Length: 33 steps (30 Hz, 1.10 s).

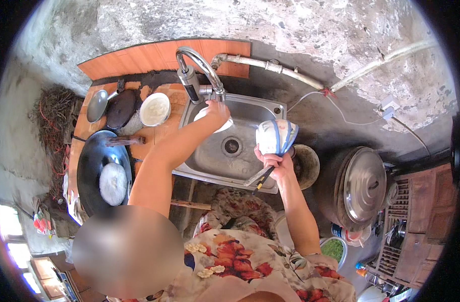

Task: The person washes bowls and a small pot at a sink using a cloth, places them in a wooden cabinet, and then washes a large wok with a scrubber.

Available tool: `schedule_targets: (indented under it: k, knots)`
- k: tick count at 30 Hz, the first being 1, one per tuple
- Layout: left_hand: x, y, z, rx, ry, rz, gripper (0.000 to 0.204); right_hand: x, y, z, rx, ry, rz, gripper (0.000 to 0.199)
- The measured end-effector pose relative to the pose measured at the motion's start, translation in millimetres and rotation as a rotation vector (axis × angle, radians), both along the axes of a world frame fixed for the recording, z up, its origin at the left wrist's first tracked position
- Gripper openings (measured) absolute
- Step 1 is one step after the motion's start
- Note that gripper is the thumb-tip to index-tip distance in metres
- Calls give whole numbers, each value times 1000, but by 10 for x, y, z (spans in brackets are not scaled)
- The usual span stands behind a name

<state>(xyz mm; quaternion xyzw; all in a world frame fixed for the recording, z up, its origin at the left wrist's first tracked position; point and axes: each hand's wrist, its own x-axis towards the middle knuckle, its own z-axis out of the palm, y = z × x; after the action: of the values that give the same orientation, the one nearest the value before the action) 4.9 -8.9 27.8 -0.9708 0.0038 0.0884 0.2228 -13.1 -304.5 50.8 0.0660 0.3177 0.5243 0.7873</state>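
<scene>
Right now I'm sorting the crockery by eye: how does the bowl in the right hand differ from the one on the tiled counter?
The blue-striped bowl is held up in the right hand at the sink's edge, tipped on its side; the plain white bowl stands upright on the counter, untouched. The striped one shows its patterned outside, the plain one its pale inside. Both are round and mainly white.

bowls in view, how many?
3: one in the right hand, patterned bowl; one under the tap in the left hand; a white bowl on the counter. More may be hidden.
</scene>
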Motion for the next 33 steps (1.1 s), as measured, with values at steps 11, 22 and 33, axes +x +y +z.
schedule_targets:
  k: [11, 22, 33]
  knots:
    - [-180, 76, 536, 179, -94, -256, 23, -66, 124, 55, 243, 45, 125, 48]
    - [-894, -259, 786, -9, -734, -210, 38, -276, 528, 107, 549, 289, 111, 55]
    - [-1415, -183, 1142, -27, -792, -233, 48, -427, 632, 321, 684, 330, 80, 50]
